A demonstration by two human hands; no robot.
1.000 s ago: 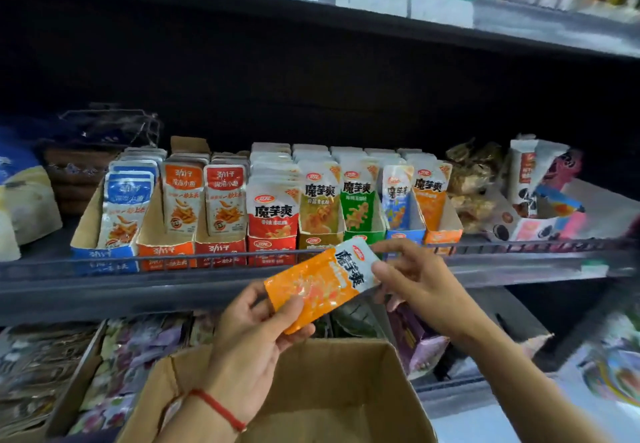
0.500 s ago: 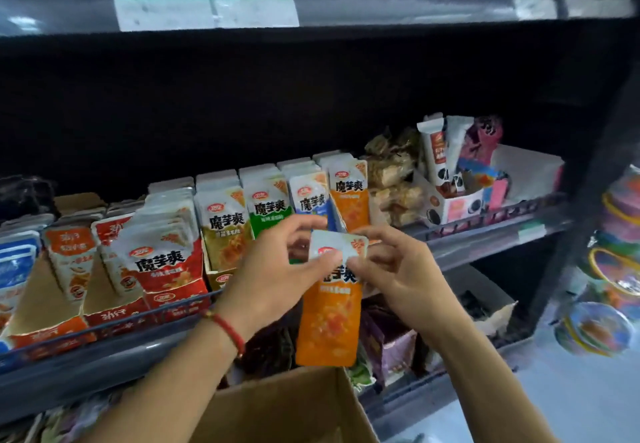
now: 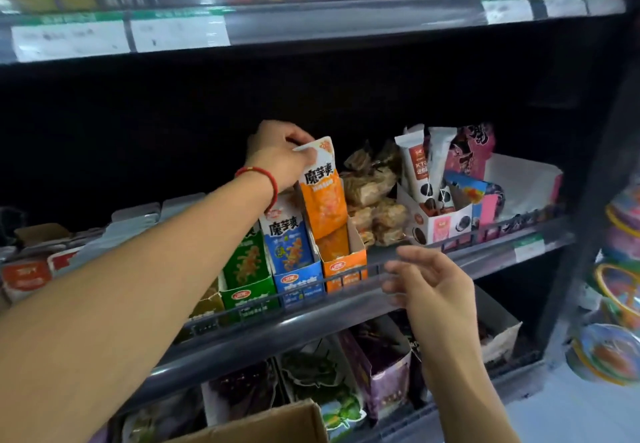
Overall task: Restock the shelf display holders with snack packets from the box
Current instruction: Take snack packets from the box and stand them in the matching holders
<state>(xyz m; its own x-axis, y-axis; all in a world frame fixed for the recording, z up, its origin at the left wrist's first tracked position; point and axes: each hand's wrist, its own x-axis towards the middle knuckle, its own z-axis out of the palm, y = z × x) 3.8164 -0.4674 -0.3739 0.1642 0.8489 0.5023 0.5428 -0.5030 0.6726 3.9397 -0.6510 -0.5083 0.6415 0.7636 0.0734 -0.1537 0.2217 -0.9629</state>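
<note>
1. The left hand (image 3: pixel 280 152) pinches the orange packet (image 3: pixel 323 197) by its top edge, its lower end inside the orange holder (image 3: pixel 344 264).
2. The right hand (image 3: pixel 433 290) hangs relaxed and empty, in front of the holder and lower.
3. The cardboard box (image 3: pixel 273 425) sits well below the holder.

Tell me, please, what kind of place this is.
Most likely a shop aisle. Price labels line the shelf edge, snack packets stand in display holders, and the left hand puts in an orange packet.
</note>
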